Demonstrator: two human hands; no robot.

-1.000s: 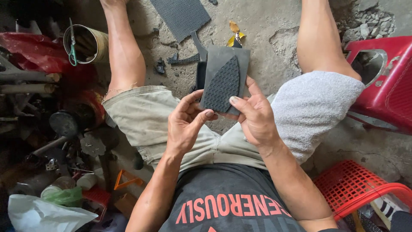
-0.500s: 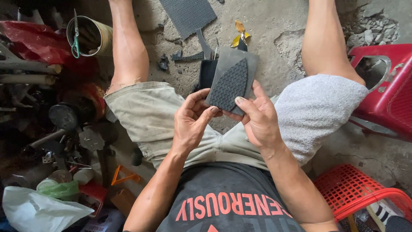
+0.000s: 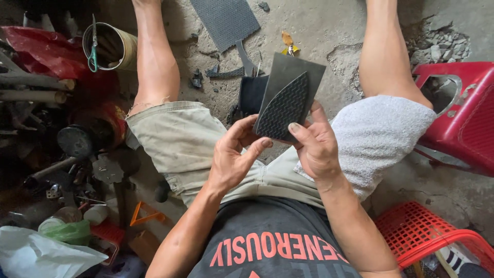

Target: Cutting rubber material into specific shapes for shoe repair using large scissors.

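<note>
I sit on a concrete floor with my legs apart. My right hand [image 3: 315, 146] pinches a flat dark rubber sheet [image 3: 294, 76] with a pointed, patterned rubber sole piece [image 3: 283, 108] laid on top of it. My left hand [image 3: 234, 157] touches the lower left edge of the sole piece with its fingertips. Both pieces are held above my lap, tilted. A grey towel [image 3: 375, 136] covers my right thigh.
A larger textured rubber sheet [image 3: 226, 20] and dark offcuts [image 3: 226, 72] lie on the floor between my legs. A tin can with scissors [image 3: 105, 47] and cluttered tools are at left. Red plastic stool [image 3: 463, 110] at right, red basket [image 3: 437, 239] at lower right.
The view has shifted a little. Both hands keep holding the rubber pieces, and my left fingers have slid slightly along the sole's lower edge.
</note>
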